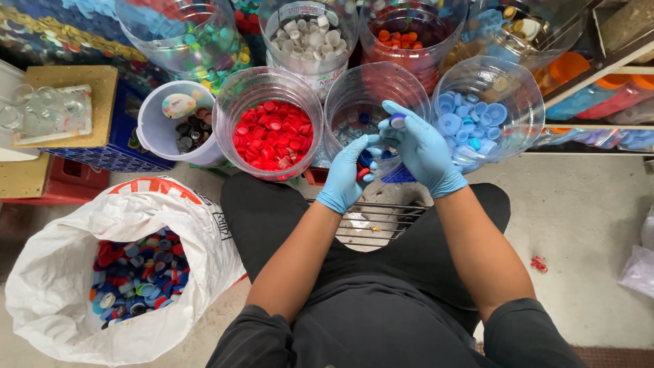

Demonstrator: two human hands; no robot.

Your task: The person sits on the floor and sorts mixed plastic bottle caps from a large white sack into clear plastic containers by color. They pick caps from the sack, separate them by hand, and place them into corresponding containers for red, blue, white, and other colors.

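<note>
Seated person, both hands in blue gloves, raised together over the lap, in front of a row of clear tubs.

Left hand (346,182) cupped, palm up, fingers curled narrow around a small heap of caps (364,163), dark blue and red showing. Right hand (424,151) just beside and slightly above it, fingertips almost touching the left. Thumb and forefinger pinch one pale blue cap (398,120), flat face toward the camera, lifted clear of the heap.

Key relation: the pinched cap sits directly over the near rim of the middle tub (376,102), which looks almost empty. The light-blue tub (488,112) lies to its right, just beside the right hand's knuckles; the red tub (268,126) lies to the left, nearer the left hand. Right hand is the nearer to the light-blue tub.

Sack (136,272) of mixed caps on the floor at left, well apart.
</note>
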